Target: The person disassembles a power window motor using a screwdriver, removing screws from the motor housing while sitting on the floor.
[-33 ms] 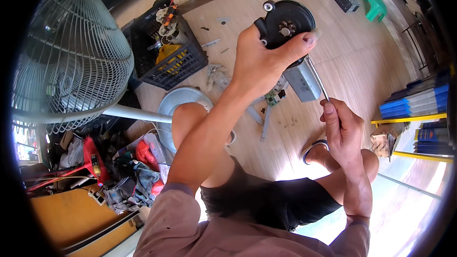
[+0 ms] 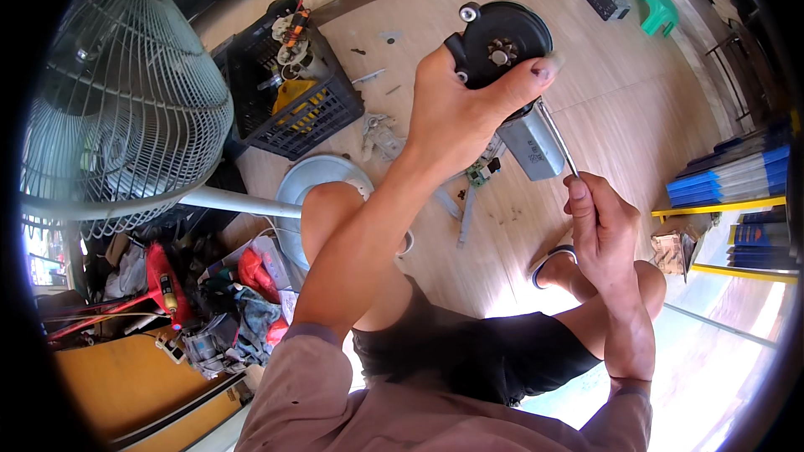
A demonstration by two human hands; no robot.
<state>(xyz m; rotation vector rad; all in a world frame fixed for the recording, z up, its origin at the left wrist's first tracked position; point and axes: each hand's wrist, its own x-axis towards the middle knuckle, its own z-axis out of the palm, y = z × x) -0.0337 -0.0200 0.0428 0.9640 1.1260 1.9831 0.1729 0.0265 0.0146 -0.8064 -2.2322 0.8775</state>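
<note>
My left hand (image 2: pixel 469 105) is wrapped round an electric gear motor (image 2: pixel 533 144), with the thumb across its front. The motor has a round black gear housing with a small toothed gear at its centre and a silver metal can below. My right hand (image 2: pixel 605 230) is closed on a screwdriver (image 2: pixel 559 136), whose thin metal shaft runs up beside the can. Its handle is hidden in my fingers. The tip ends near the underside of the housing, and I cannot tell whether it touches a screw.
A black crate (image 2: pixel 293 121) of parts stands at the left, behind a fan cage (image 2: pixel 126 100). Near my left knee is a grey basin (image 2: pixel 322 174). A circuit board (image 2: pixel 481 172) and metal strips lie on the floor. A green stool (image 2: pixel 651 7) stands far right, with shelved blue packets (image 2: pixel 729 180) nearer.
</note>
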